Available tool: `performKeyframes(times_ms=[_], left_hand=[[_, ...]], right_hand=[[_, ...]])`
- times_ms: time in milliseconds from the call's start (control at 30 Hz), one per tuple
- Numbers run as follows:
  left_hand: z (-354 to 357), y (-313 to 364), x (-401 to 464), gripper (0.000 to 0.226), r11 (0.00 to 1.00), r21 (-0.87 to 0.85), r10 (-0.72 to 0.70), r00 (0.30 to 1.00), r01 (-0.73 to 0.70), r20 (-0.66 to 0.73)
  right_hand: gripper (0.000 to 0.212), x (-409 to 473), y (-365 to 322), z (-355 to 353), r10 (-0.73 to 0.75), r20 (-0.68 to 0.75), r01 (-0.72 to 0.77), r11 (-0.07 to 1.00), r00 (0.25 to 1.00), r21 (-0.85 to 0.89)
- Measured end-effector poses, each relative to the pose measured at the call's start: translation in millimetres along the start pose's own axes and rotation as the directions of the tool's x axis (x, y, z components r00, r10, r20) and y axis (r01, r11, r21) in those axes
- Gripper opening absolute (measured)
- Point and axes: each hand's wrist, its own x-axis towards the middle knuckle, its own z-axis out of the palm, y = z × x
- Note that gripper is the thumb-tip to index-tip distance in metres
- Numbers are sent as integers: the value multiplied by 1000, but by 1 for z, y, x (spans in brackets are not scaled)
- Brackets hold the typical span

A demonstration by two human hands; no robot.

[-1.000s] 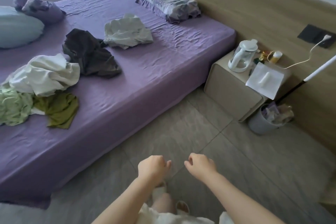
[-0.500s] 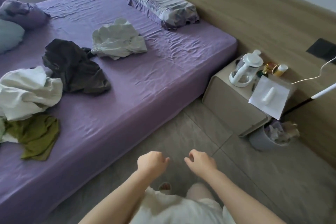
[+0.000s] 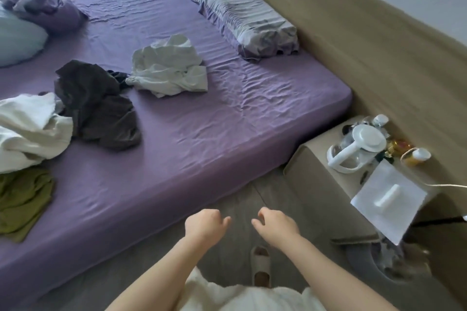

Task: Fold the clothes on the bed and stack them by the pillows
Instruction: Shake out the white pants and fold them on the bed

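- Head view, surroundings: a nightstand (image 3: 328, 184) stands just beside the near corner of the bed (image 3: 202, 134), against the wooden headboard wall (image 3: 353, 45).
- On the nightstand sit a white kettle (image 3: 358, 151), a small yellow bottle (image 3: 417, 156) and a white sheet of paper (image 3: 386, 199) that hangs over the front edge; a thin cable (image 3: 449, 185) runs off to the right.
- A grey bin (image 3: 366, 262) sits on the floor below the nightstand, partly blurred.
- A bunched purple blanket (image 3: 43, 7) and a pale blue pillow (image 3: 17, 40) lie at the far left of the bed.
- One slippered foot (image 3: 260, 267) shows on the grey floor between the forearms.
- Head view, clothes: two grey-purple pillows (image 3: 235, 10) lie in a row along the headboard.
- A crumpled pale shirt (image 3: 169, 68) lies mid-bed; a dark garment (image 3: 98, 106) lies just left of it, touching it.
- A white garment (image 3: 30, 131) and an olive green garment (image 3: 22, 202) are heaped at the left edge, the white partly over the green.
- Head view, hands: the left hand (image 3: 203, 226) and right hand (image 3: 276, 226) hover over the floor, near each other, fingers loosely curled and holding nothing.
- All the clothes lie well apart from both hands, up and to the left across the mattress edge.
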Motion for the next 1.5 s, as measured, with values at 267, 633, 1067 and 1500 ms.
performKeyframes(times_ms=[267,633,1067,1500], left_hand=[[-23,58,42,45,978,-135,-158,988,156,1],[-73,28,115,42,940,-213,-275,961,266,-16],[-122,1,199,39,949,-194,-259,965,247,-36],[-200,-11,313,40,843,-278,-473,881,461,23]], right_hand=[[34,77,24,-62,-74,85,83,991,994,-104],[37,160,-32,-109,-210,83,218,969,974,-113],[29,245,-75,-158,-179,115,189,979,977,-82],[32,396,-138,-237,-374,265,438,865,889,-246]])
